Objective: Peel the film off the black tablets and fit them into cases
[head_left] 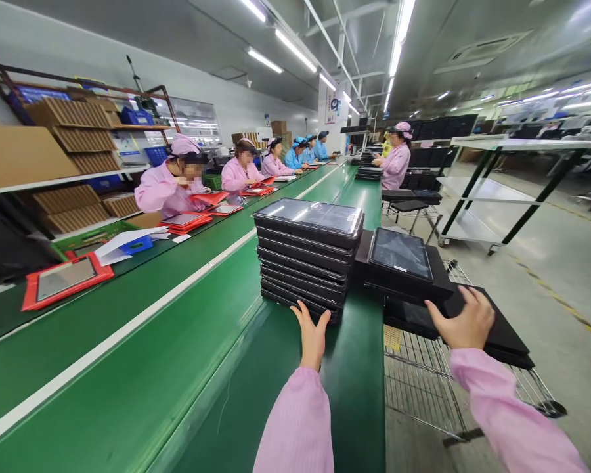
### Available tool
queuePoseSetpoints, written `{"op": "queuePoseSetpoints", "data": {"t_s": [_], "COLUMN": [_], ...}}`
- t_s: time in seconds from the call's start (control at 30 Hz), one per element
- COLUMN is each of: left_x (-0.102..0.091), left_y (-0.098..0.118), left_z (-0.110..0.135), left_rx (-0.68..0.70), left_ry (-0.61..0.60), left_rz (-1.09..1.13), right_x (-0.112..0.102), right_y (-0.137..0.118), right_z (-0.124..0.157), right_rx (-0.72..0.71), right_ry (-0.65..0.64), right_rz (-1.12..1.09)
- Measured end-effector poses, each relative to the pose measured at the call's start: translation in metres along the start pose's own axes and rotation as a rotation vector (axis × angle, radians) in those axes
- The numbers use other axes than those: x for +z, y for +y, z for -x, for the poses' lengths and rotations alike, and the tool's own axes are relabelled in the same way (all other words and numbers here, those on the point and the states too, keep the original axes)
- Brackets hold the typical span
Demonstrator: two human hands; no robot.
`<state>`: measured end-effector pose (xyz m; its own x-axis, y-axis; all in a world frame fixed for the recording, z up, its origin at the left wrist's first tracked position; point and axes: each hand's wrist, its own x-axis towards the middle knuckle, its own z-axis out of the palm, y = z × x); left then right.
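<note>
A stack of several black tablets (308, 253) stands on the green bench (354, 368) ahead of me. My left hand (312, 335) reaches to the stack's near bottom edge, fingers stretched out and touching the lowest tablets. My right hand (460, 320) rests with spread fingers on a black tray (502, 332) lying on a wire cart. Just beyond it another black tablet (400, 253) lies face up on a second black tray (438, 276). Both arms wear pink sleeves.
A green conveyor belt (128, 341) runs along the left, with red-cased tablets (64, 279) on its far side. Several workers in pink and blue coats (170, 187) sit along it. The wire cart (423, 387) stands at my right, a white shelf trolley (492, 190) farther back.
</note>
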<state>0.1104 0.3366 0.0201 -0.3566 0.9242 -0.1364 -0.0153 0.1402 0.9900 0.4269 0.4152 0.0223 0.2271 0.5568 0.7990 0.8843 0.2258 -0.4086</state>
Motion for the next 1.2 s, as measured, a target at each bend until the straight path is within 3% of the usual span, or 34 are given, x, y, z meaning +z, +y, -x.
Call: {"op": "queuePoseSetpoints", "data": {"t_s": [0.07, 0.17, 0.33, 0.87, 1.03, 1.2], "left_x": [0.001, 0.002, 0.001, -0.001, 0.001, 0.004], "left_y": [0.002, 0.002, -0.002, -0.006, -0.004, 0.001], "left_z": [0.001, 0.002, -0.003, -0.003, -0.002, -0.003], "left_rx": [0.002, 0.004, 0.013, 0.001, 0.012, 0.028], "left_ry": [0.006, 0.015, 0.025, 0.043, 0.059, 0.134], "left_rz": [-0.008, -0.030, -0.108, -0.108, -0.082, 0.009], "right_x": [0.013, 0.051, 0.115, 0.182, 0.187, 0.176], "right_y": [-0.013, -0.047, -0.089, -0.062, -0.065, -0.101], "right_z": [0.000, 0.005, -0.007, -0.047, -0.053, -0.021], "right_rx": [-0.191, -0.428, -0.537, -0.469, -0.311, -0.005], "right_ry": [-0.156, -0.391, -0.503, -0.574, -0.548, -0.422], "right_rz": [-0.005, -0.054, -0.104, -0.268, -0.430, -0.623]}}
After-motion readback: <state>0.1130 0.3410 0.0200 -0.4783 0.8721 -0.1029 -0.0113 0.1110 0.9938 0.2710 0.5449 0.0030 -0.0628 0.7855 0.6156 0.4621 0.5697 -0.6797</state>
